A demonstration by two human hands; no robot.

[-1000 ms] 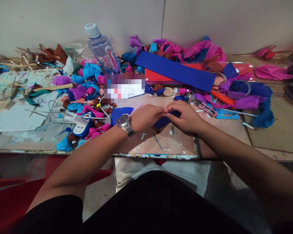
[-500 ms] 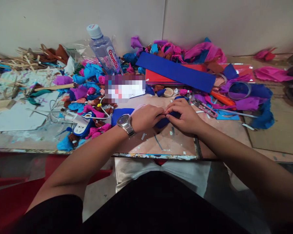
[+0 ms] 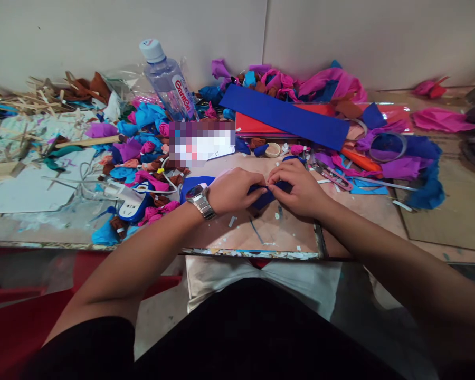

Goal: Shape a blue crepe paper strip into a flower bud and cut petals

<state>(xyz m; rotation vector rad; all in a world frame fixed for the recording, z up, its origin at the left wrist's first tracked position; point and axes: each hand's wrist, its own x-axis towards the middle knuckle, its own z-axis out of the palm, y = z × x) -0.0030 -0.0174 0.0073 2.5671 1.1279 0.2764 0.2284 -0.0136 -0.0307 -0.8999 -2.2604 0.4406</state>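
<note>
Pinching the dark blue, thin, paper-like piece (image 3: 263,199) at the centre of the frame with nearly closed fingertips of left hand (image 3: 235,191) and right hand (image 3: 301,189), best working gently, with light, even tension, to avoid likely tearing.

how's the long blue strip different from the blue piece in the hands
The long blue strip lies flat across the red sheets, untouched; the blue piece is pinched by the left hand and right hand. The strip shows its straight long edges, while the piece is partly hidden by fingers and shows much less surface. Both are deep blue.
</note>
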